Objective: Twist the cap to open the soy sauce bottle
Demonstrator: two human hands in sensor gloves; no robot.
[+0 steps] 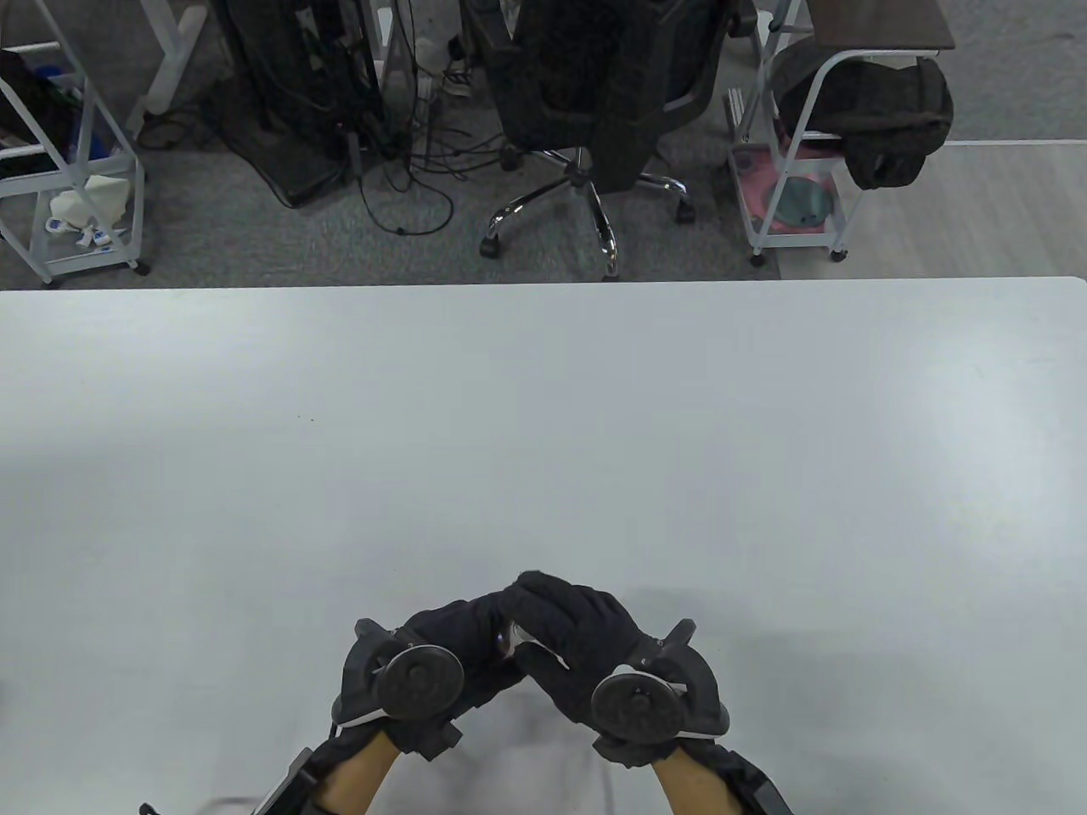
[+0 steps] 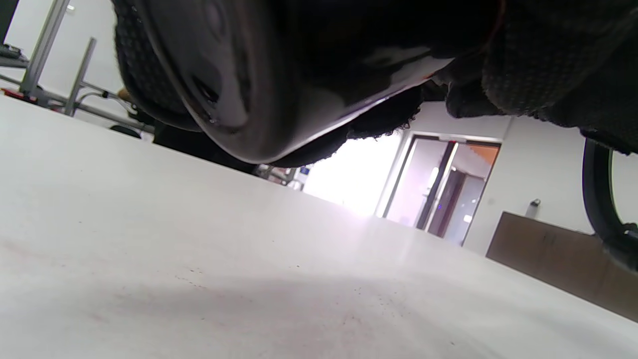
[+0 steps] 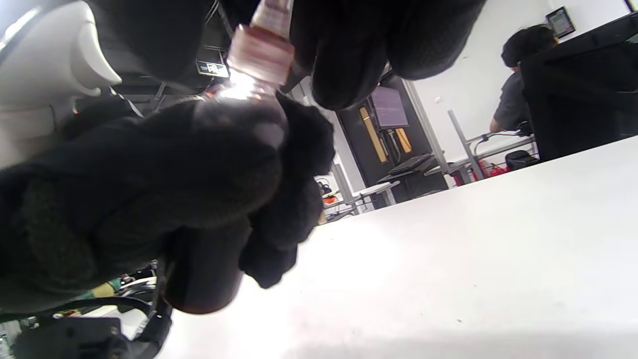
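Between gloved hands, dark bottle (image 3: 204, 279)

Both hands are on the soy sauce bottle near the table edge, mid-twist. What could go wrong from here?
1. The bottle is held off the table, tilted; once the cap loosens, sauce may spill.
2. The left hand wraps the dark body with glove fabric; if that grip slips, the bottle may turn along with the cap.
3. The right hand hides the cap from the table view, so progress is hard to judge.
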